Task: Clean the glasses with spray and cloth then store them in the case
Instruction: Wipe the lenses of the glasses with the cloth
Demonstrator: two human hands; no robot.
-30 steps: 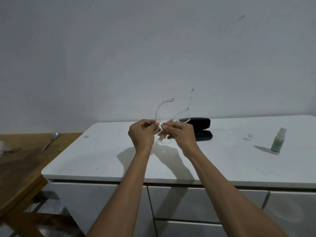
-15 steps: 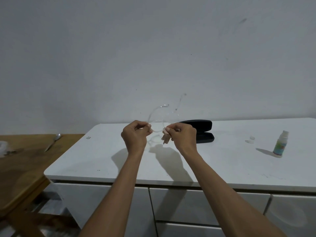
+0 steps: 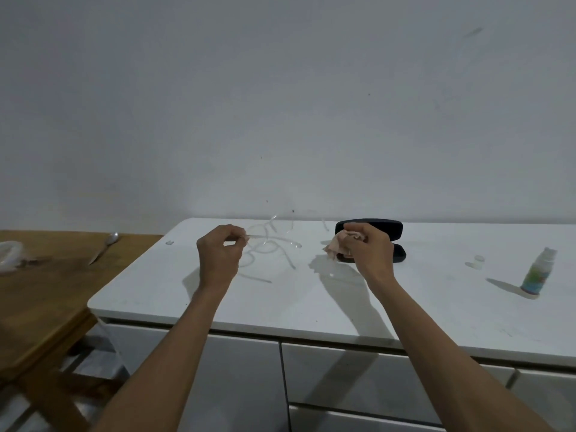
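My left hand (image 3: pixel 219 255) pinches one end of the clear-framed glasses (image 3: pixel 269 236), which hang just above the white cabinet top (image 3: pixel 311 300), blurred by motion. Apart from it, my right hand (image 3: pixel 369 247) is closed on a small beige cloth (image 3: pixel 338 244) and hovers in front of the black glasses case (image 3: pixel 386 233). The case lies open at the back of the cabinet top, partly hidden by that hand. At the far right a small spray bottle (image 3: pixel 537 277) stands upright, with its clear cap (image 3: pixel 478 261) lying to its left.
A wooden table (image 3: pixel 46 291) adjoins the cabinet on the left, carrying a spoon (image 3: pixel 104 246) and a clear plastic thing (image 3: pixel 9 254) at the frame's edge. White drawers (image 3: pixel 343 375) run below the top. A plain wall rises behind.
My hands have separated: the left keeps the glasses and lowers them toward the cabinet top, while the right has drawn away to the right with the cloth, toward the case.
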